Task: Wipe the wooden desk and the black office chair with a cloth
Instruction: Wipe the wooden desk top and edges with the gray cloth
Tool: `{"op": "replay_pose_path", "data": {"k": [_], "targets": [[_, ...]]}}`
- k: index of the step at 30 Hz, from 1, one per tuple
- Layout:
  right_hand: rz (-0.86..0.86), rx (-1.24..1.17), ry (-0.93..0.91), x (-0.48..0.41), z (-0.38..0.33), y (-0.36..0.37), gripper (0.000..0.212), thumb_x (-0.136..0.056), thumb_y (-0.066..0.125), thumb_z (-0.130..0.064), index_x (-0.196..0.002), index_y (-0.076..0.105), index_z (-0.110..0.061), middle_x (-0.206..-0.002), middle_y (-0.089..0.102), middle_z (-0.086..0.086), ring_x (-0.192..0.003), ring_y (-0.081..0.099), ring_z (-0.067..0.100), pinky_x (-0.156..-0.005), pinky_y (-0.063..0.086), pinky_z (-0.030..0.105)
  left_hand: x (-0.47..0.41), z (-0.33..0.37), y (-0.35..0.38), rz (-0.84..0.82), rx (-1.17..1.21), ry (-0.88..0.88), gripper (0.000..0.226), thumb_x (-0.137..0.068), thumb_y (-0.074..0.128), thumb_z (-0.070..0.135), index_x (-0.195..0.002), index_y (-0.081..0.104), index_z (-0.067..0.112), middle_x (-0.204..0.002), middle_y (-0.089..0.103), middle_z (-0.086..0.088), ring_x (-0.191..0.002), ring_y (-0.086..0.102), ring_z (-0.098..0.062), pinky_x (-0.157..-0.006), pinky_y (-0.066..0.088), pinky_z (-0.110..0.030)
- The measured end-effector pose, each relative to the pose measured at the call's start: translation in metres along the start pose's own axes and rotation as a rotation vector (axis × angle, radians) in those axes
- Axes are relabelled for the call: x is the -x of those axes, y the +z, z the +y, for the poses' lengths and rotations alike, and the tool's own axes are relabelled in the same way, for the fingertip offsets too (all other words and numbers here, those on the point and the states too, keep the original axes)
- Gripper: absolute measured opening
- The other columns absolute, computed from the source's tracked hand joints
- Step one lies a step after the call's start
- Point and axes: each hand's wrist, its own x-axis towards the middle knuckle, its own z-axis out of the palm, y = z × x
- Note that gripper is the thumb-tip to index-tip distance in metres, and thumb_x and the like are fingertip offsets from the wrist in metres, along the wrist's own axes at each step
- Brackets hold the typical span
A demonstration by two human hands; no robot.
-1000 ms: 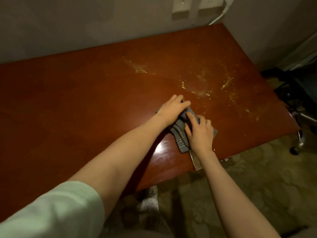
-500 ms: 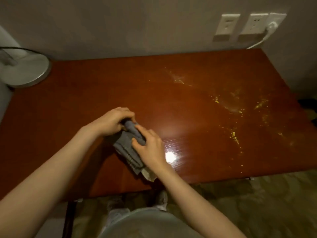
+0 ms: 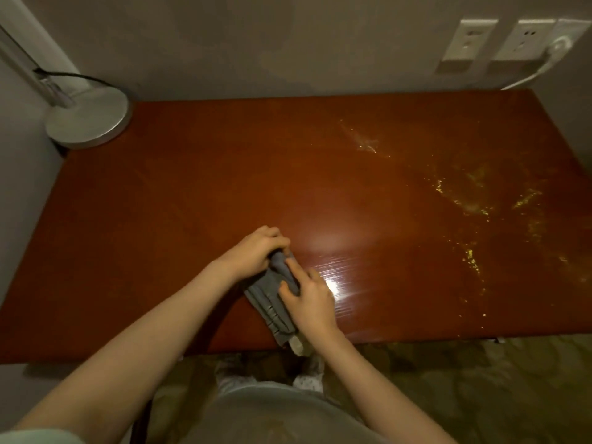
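Red-brown glossy surface [image 3: 192, 200] w/ yellow speckles [image 3: 471, 257]; grey cloth [image 3: 272, 302]; silver lamp base [image 3: 86, 123]; white outlets [image 3: 467, 43].

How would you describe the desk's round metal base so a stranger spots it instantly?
Find the wooden desk against the wall, then its far left corner. There sits the round metal base, a flat silver disc under a slanted pole. Unlike the soft grey cloth, it is shiny and round.

Wooden desk [image 3: 192, 203]: lamp base [image 3: 88, 121] back-left corner, grey cloth [image 3: 267, 302] near front edge, yellow specks [image 3: 471, 200] right.
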Motion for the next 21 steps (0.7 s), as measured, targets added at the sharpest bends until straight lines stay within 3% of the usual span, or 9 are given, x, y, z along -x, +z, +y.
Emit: {"op": "replay_pose_path", "data": {"k": [3, 7, 13, 17, 21], "targets": [[0.145, 0.056, 0.064, 0.003, 0.035, -0.032, 0.048, -0.085, 0.064, -0.023, -0.132, 0.055, -0.021, -0.105, 0.061, 0.016, -0.091, 0.06, 0.035, -0.073, 0.047, 0.039, -0.042, 0.04, 0.015, 0.022, 0.01, 0.094, 0.032, -0.07, 0.049, -0.004, -0.098, 0.062, 0.004, -0.101, 0.056, -0.018, -0.097, 0.049, -0.034, -0.083, 0.034, -0.035], [0.31, 0.187, 0.132, 0.011, 0.089, -0.08, 0.048, -0.08, 0.071, -0.018, -0.127, 0.06, -0.018, -0.099, 0.064, 0.017, -0.086, 0.063, 0.036, -0.068, 0.049, 0.038, -0.095, 0.11, 0.04, 0.084, 0.059, 0.166, 0.029, -0.088, 0.047, 0.01, -0.111, 0.062, 0.003, -0.107, 0.053, -0.023, -0.104, 0.046, -0.035, -0.086, 0.031, -0.035], [0.408, 0.354, 0.235, 0.03, 0.152, -0.14, 0.047, -0.082, 0.069, -0.014, -0.128, 0.059, -0.014, -0.099, 0.064, 0.021, -0.084, 0.06, 0.039, -0.067, 0.05, 0.042, -0.15, 0.196, 0.07, -0.014, 0.04, 0.264, 0.028, -0.09, 0.05, 0.009, -0.117, 0.055, 0.007, -0.112, 0.047, -0.018, -0.109, 0.039, -0.032, -0.087, 0.039, -0.039], [0.447, 0.239, 0.221, 0.03, 0.138, -0.141, 0.045, -0.082, 0.068, -0.011, -0.127, 0.06, -0.014, -0.097, 0.063, 0.019, -0.085, 0.061, 0.039, -0.069, 0.049, 0.041, -0.144, 0.19, 0.052, 0.004, 0.01, 0.28, 0.027, -0.088, 0.049, 0.004, -0.113, 0.057, 0.009, -0.11, 0.05, -0.014, -0.106, 0.042, -0.029, -0.087, 0.04, -0.038], [0.355, 0.077, 0.09, 0.026, 0.081, -0.105, 0.045, -0.082, 0.069, -0.014, -0.125, 0.061, -0.015, -0.097, 0.064, 0.014, -0.087, 0.062, 0.032, -0.072, 0.046, 0.033, -0.092, 0.128, 0.018, -0.001, 0.016, 0.229, 0.033, -0.077, 0.05, -0.005, -0.107, 0.061, 0.004, -0.107, 0.055, -0.018, -0.1, 0.047, -0.032, -0.085, 0.037, -0.037]]}}
